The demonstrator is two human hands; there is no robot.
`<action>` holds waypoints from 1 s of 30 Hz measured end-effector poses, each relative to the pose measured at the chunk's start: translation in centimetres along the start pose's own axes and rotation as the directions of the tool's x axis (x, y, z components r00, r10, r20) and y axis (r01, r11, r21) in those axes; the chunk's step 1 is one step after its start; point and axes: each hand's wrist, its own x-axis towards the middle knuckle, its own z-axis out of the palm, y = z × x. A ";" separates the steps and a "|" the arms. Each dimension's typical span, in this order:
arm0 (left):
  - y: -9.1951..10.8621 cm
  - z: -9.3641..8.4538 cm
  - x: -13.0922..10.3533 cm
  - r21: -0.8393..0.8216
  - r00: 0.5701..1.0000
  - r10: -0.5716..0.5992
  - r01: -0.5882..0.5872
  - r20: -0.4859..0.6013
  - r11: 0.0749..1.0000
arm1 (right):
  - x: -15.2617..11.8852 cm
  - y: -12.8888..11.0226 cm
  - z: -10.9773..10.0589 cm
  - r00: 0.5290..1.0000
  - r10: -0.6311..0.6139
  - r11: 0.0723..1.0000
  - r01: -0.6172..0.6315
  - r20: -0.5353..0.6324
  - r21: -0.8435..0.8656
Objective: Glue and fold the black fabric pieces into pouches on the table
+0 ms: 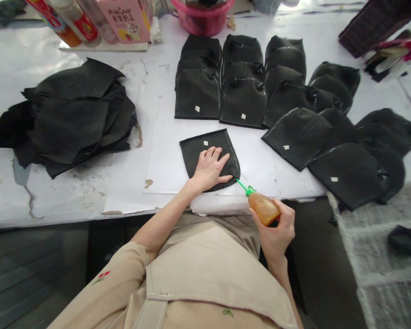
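A black leather-like piece [195, 153] with a small pale tag lies on the white table in front of me. My left hand [210, 170] rests flat on it with the fingers apart. My right hand [277, 230] grips a squeeze glue bottle [263, 208] of amber liquid, tilted so that its green nozzle meets the piece's lower right edge. A shiny line runs along the right edge of the piece.
Rows of similar black pieces [198, 93] overlap at the back and right, some reaching the table's front edge. A heap of black pieces [71, 114] lies left. Behind stand a pink basin [203, 18], a pink box [126, 20] and bottles [78, 23]. A dark basket [373, 25] stands back right.
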 end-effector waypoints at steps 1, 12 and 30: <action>0.0 0.0 0.0 0.002 1.000 0.000 0.000 0.000 1.000 | 0.0 -0.1 -0.1 1.000 0.003 1.000 -0.003 0.001 -0.005; 0.0 0.1 -0.1 -0.010 1.000 -0.001 0.001 -0.007 1.000 | 0.1 -0.4 0.1 0.996 0.094 0.996 -0.094 0.000 0.001; 0.2 0.2 0.2 -0.039 0.999 -0.030 0.029 -0.023 0.999 | -1.0 -1.3 0.1 0.984 0.135 0.982 -0.148 0.113 0.119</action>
